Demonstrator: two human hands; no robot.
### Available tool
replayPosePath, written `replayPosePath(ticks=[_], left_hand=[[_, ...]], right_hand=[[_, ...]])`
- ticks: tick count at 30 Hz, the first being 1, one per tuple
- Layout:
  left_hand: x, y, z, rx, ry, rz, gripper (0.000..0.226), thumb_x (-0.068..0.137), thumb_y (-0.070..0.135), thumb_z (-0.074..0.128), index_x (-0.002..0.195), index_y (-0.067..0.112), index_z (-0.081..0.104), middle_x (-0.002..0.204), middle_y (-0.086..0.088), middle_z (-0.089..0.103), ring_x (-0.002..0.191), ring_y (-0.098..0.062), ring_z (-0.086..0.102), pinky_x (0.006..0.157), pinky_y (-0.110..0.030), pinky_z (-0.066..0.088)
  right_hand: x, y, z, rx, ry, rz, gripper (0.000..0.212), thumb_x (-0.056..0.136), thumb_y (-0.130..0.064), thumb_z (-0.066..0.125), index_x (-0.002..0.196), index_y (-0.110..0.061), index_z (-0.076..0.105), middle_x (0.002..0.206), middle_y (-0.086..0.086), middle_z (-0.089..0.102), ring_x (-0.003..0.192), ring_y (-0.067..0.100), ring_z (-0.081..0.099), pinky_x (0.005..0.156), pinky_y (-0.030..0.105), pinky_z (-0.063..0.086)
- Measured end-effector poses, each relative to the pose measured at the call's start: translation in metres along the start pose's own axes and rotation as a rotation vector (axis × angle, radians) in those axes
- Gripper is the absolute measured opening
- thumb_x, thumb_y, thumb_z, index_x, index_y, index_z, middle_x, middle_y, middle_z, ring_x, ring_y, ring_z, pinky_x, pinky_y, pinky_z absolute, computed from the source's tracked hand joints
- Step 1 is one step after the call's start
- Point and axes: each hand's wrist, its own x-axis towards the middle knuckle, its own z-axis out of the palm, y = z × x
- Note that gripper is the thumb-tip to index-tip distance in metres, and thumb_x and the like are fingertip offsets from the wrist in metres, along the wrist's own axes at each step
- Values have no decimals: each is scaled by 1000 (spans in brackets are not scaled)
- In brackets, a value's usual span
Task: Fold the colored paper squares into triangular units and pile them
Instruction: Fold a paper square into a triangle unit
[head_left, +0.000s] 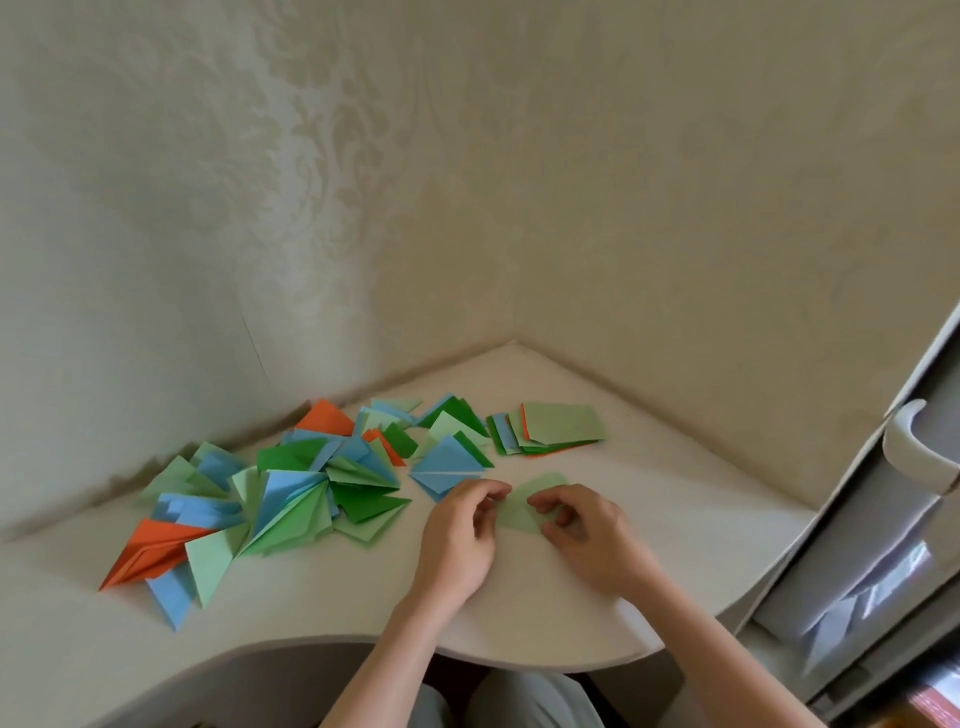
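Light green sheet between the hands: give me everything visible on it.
The light green sheet is thin, matte paper, pale green, lying roughly flat on the white table in front of the stack of unfolded squares. Its far corner points away from the person. The left hand pinches its left edge; the right hand curls over its right side, hiding part of it. Any creases are too faint to tell.

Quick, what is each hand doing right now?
Left hand: pinching the light green paper.
Right hand: fingers curled on the same paper.
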Motion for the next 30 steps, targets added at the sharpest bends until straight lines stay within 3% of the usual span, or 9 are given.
replayPosePath(ticks=[4,6,9,12,16,19,23,27,30], left_hand=[[-2,1,-4,-79,-57,-22,43,84,-3,52,110,28,64,106,15,63,96,0,57,83,-10,45],[-3,1,-4,-94,-111,-34,48,79,0,54,113,33,61,108,17,61,100,1,55,85,-11,44],[-5,1,-5,-74,-142,-10,56,71,2,57,116,37,59,112,20,57,110,6,48,90,-3,35],[-5,3,-5,-78,-81,51,53,73,-2,60,115,30,61,111,17,58,112,3,48,95,-6,35],[-4,3,-5,-35,24,77,28,82,0,64,103,18,69,101,13,61,105,-7,54,94,-17,43],[-4,2,-5,-23,17,58,23,81,-2,63,91,18,70,94,12,64,99,-9,56,88,-25,47],[-5,3,-3,15,15,78,14,85,7,65,88,21,70,86,17,61,93,-7,56,83,-18,44],[-3,1,-1,17,-6,104,13,87,10,64,90,22,69,84,21,58,91,-4,55,81,-17,44],[-3,0,-1,7,-18,107,14,86,11,65,90,23,69,81,25,56,88,-3,55,79,-16,45]], right_hand=[[-4,-4,4,13,85,16,14,82,-32,71,95,-27,69,86,-17,57,75,3,54,67,4,37],[-5,-8,9,-58,109,13,18,81,-40,71,91,-25,69,89,-13,57,76,4,54,68,10,39],[-1,-11,11,-131,75,13,18,87,-36,65,94,-21,70,95,-4,58,81,13,56,75,25,46],[6,-9,0,-90,45,3,13,92,-27,60,90,-16,67,93,0,59,77,14,54,64,11,38],[6,-6,-11,-56,7,-41,11,92,-24,59,86,-16,64,89,-2,61,76,11,53,64,9,37],[1,-6,-8,-25,5,-50,6,88,-25,64,85,-21,66,86,-8,64,77,7,57,67,10,40],[-10,-4,-7,43,135,-102,11,79,-21,74,86,-24,66,85,-12,65,80,1,59,66,8,42],[-19,-3,-9,-63,102,-244,7,83,-20,71,90,-22,73,95,-14,60,85,-4,57,76,3,38],[-20,-2,-7,-109,81,-236,19,81,-27,74,96,-16,74,101,-9,60,91,3,57,81,1,34]])
